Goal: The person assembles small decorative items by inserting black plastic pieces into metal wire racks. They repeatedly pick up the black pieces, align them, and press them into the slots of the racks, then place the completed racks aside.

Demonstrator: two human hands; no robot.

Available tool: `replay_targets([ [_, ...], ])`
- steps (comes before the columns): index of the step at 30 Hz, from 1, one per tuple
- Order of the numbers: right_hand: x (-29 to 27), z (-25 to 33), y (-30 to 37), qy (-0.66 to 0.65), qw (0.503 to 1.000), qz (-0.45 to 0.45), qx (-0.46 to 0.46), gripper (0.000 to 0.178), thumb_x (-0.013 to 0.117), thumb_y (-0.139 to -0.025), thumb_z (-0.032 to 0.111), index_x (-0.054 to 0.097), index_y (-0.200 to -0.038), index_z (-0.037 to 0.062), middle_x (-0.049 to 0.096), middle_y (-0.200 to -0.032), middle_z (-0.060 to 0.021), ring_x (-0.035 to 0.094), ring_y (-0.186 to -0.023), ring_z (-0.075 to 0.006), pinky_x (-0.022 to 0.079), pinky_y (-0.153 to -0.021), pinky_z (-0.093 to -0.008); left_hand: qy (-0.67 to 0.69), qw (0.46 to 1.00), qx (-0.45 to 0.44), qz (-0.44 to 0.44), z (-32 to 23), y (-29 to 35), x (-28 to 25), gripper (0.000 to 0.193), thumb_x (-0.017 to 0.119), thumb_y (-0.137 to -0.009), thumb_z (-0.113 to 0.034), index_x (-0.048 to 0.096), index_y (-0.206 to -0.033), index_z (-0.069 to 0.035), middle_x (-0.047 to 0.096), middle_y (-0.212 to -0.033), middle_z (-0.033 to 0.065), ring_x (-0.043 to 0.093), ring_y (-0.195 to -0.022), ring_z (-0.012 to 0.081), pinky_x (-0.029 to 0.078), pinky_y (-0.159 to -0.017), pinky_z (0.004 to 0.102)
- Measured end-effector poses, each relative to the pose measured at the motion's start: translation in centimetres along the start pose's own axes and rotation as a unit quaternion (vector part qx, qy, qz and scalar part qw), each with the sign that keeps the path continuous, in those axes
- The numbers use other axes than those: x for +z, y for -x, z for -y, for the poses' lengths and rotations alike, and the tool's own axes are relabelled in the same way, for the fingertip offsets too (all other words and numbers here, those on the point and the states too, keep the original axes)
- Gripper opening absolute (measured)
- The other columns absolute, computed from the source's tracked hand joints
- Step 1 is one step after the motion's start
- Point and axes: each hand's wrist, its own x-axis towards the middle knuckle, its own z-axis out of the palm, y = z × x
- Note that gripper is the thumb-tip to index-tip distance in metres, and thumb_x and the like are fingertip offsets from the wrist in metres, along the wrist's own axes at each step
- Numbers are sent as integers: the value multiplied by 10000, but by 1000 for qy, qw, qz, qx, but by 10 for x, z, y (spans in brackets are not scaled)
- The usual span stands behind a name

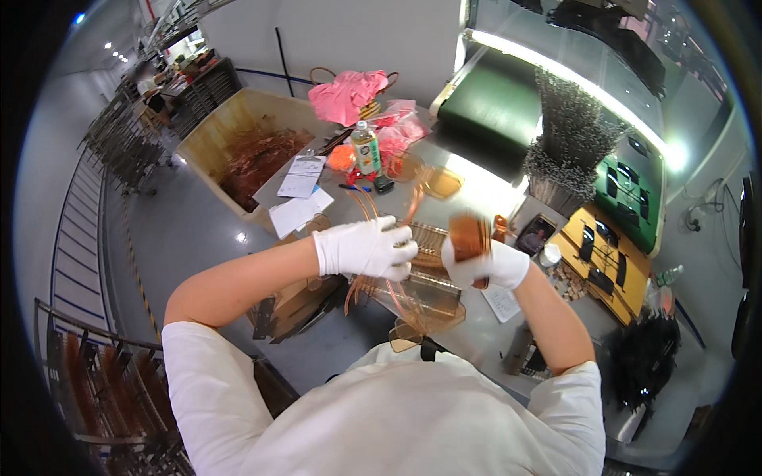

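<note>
My left hand [367,247], in a white glove, is closed over thin copper-brown strips [367,205] that stick out above and below the fingers. The gloved right hand [494,263] grips a stack of translucent brown plastic pieces [471,236], smeared by motion; their exact kind is unclear. Between and below the hands is a clear-walled tray [436,295] with amber-brown pieces inside. An amber lens-shaped piece [443,184] lies on the bench beyond the hands.
A large bin [198,143] of reddish-brown pieces stands at the far left. Papers [302,176], a bottle [366,149] and pink cloth [349,97] lie ahead. On the right are a phone [536,234], a yellow board [607,266] with black parts, and a green conveyor [488,99].
</note>
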Motion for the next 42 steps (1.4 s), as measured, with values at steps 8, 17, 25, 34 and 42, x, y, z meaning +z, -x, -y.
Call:
replay_targets([
  [8, -10, 67, 26, 311, 880, -327, -151, 230, 758, -829, -11, 613, -992, 63, 567, -824, 17, 548, -724, -103, 486, -693, -278, -95, 980, -158, 70, 65, 133, -26, 155, 638, -817, -169, 553, -944, -138, 568, -984, 83, 617, -930, 276, 548, -756, 372],
  [17, 51, -37, 3, -90, 929, -359, 11, 602, 643, -977, 139, 428, -1512, -33, 632, -768, -54, 617, -672, -137, 498, -665, -260, 401, 768, -487, 110, 53, 98, 42, 526, 680, -932, -368, 618, -1394, -125, 692, -1314, 130, 688, -1148, 282, 530, -1004, 386],
  [25, 105, -157, -12, 76, 903, -415, 82, 1139, 724, -883, 48, -94, -1668, 151, 619, -1247, -131, 628, -1021, -216, 506, -936, -315, 883, 237, -388, -112, -126, -70, 115, 621, 827, -885, -157, 557, -1430, -35, 692, -1189, 26, 620, -1097, 102, 507, -986, 304],
  [34, 85, -76, 19, 466, 840, -277, 19, 949, 896, -647, 268, 489, -1499, 175, 660, -1090, -165, 670, -969, -386, 567, -810, -452, 897, 163, -404, -72, -104, -38, 83, 299, 678, -993, -158, 598, -1264, -61, 689, -1139, 53, 666, -1046, 161, 556, -946, 361],
  [42, 103, -126, 4, 385, 895, -218, -48, 790, 936, -575, 298, 654, -1306, 198, 577, -1373, -164, 549, -1267, -402, 402, -1111, -530, 910, 210, -357, -20, -132, -27, 105, 510, 801, -879, -163, 598, -1333, -47, 691, -1158, 45, 663, -1043, 138, 555, -909, 316],
])
